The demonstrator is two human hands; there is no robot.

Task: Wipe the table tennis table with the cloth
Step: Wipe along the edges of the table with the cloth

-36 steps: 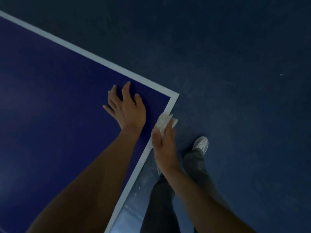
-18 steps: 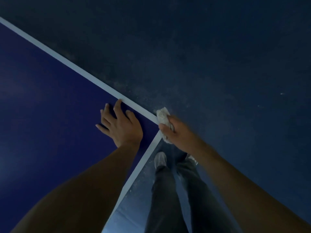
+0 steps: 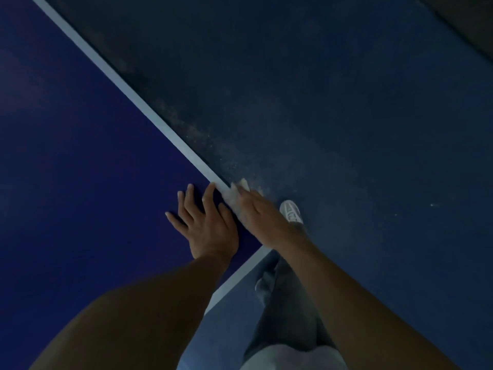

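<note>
The right hand (image 3: 262, 214), gripping the crumpled cloth (image 3: 233, 199), has rounded the bench (image 3: 80, 156) corner onto its far white edge line. The left hand (image 3: 209, 227) rests flat, fingers spread. Edge wiping probably continues.

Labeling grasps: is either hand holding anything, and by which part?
Right hand grips the white cloth bunched at its middle, one end sticking out, against the table tennis table's edge. Left hand rests flat, holding nothing.

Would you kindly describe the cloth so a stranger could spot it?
On the blue table, follow the white edge line toward the near corner. The right hand holds a crumpled whitish cloth on that edge, unlike the white shoe on the floor.
</note>
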